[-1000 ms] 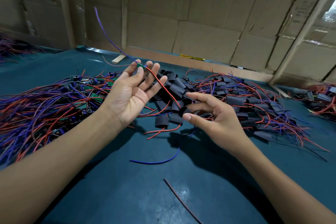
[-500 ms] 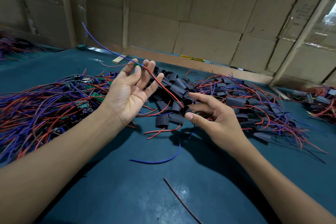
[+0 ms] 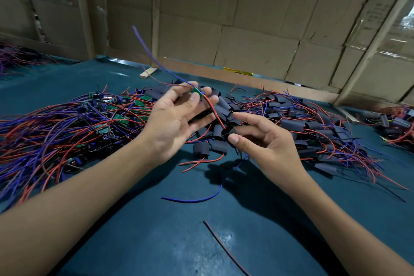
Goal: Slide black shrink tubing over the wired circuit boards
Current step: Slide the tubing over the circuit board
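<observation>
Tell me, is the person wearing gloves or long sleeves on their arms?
No. Both arms are bare all the way to the picture's edge, with no sleeves showing. The left hand and right hand have no gloves, and no rings, watch or bracelets can be seen. The fingernails look short.

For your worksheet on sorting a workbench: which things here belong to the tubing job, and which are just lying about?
Belongs to the job:
left hand
circuit board
red wire
right hand
black tube
tube pile

Just lying about:
loose blue wire
wood scrap
cardboard wall
</observation>
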Available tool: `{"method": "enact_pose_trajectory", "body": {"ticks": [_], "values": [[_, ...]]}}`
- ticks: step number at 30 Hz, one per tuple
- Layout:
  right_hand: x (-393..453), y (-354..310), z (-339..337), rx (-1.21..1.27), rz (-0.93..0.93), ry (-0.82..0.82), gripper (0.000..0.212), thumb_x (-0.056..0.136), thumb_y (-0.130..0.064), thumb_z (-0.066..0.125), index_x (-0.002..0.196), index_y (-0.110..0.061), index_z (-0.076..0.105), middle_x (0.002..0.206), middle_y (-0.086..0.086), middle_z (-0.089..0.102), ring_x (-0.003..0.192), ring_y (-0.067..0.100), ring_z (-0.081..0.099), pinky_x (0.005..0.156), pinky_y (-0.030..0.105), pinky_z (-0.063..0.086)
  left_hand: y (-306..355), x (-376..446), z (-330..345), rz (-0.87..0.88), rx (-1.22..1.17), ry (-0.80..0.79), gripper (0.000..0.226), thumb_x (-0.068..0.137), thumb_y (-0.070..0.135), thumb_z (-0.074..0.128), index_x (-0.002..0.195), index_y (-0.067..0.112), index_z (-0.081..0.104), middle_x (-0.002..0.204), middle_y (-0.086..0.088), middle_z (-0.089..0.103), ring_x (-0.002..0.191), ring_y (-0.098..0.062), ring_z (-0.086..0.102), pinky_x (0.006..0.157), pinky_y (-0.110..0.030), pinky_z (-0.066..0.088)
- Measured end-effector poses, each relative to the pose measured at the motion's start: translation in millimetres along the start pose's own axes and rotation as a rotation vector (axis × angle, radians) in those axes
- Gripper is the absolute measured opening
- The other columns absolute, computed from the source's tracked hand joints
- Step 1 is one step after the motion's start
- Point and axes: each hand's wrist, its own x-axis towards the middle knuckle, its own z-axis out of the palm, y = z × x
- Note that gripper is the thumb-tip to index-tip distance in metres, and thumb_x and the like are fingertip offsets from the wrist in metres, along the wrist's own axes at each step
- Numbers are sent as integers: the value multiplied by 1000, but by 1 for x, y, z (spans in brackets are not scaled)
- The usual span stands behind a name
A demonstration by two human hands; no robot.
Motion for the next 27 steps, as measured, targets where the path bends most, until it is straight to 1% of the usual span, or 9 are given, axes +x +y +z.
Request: {"method": "enact_pose_trajectory", "body": {"ticks": [4,7,11,15,18,20,23,25,27], "values": [[0,-2,2,48,-2,32,45,83,-23,77,126,-19,67,94,-4,79,89,2,71,87,17,51,-7,-7,6,-59,163,-106,24,92,9,58,116,12,61,121,-12,71,115,-30,68,98,-46,55],[1,-4,2,108,8,54,44,80,-26,77,123,-19,67,93,-2,79,87,3,70,84,19,53,-11,-10,7,-100,253,-162,26,87,11,62,113,10,67,110,-9,74,106,-23,69,98,-44,55],[3,-8,2,237,60,64,40,77,-25,78,116,-20,70,87,-1,79,79,4,69,72,16,53,-15,-12,7,-97,364,-188,29,83,11,63,112,9,69,82,4,69,81,-8,60,78,-29,52],[6,-10,1,435,166,48,34,71,-29,82,101,-14,79,94,15,78,82,28,59,64,25,52,-13,-12,6,-74,381,-235,26,86,13,62,109,6,73,90,-2,70,80,-7,60,68,-25,52],[7,-11,1,505,210,47,36,68,-27,84,99,-10,79,112,33,69,92,36,55,70,32,49,-12,-13,6,-92,387,-229,27,85,13,64,109,4,73,91,-6,65,79,-8,57,66,-25,53],[7,-13,0,526,229,27,32,65,-24,89,94,-12,81,106,28,73,87,30,59,68,29,50,-10,-11,6,-154,358,-213,22,80,11,72,101,9,78,86,-5,65,78,-10,58,66,-26,52],[8,-18,-3,476,190,-34,24,65,-21,88,88,-17,81,89,8,78,72,16,64,57,21,49,0,-6,4,-255,343,-245,24,77,4,74,97,16,79,85,-5,66,72,-12,59,64,-27,45],[11,-22,-7,437,127,-1,22,67,-24,89,88,-19,82,85,3,78,68,11,66,56,20,50,8,0,-1,-187,341,-202,27,80,-2,67,99,13,78,82,-6,67,65,-13,56,58,-25,40],[12,-25,-16,342,24,122,22,71,-28,91,90,-22,81,86,0,78,71,10,66,61,21,52,18,3,-12,32,635,-144,23,87,2,62,100,16,75,82,-2,70,64,-15,56,55,-24,41]]}}
